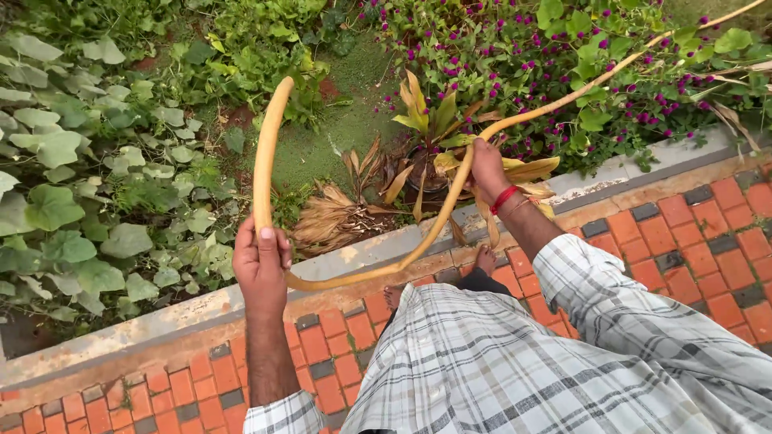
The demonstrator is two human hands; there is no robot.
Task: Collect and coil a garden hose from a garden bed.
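Note:
I hold a long, yellow-brown dried palm frond stalk (402,261) that bends in a wide loop in front of me. My left hand (260,265) is closed around its thick end, which curves up over the garden bed. My right hand (486,169) grips the thinner part of the stalk, where it runs up and away to the top right. A red thread band circles my right wrist. Dry yellow leaves hang by my right hand. My bare feet (485,259) show below the stalk on the paving.
Red and grey brick paving (683,241) lies underfoot, bordered by a pale concrete kerb (354,255). Beyond it are broad-leaved green creepers (88,193) at left, a dried brown plant (338,215), a potted plant (426,161) and purple-flowered shrubs (579,64).

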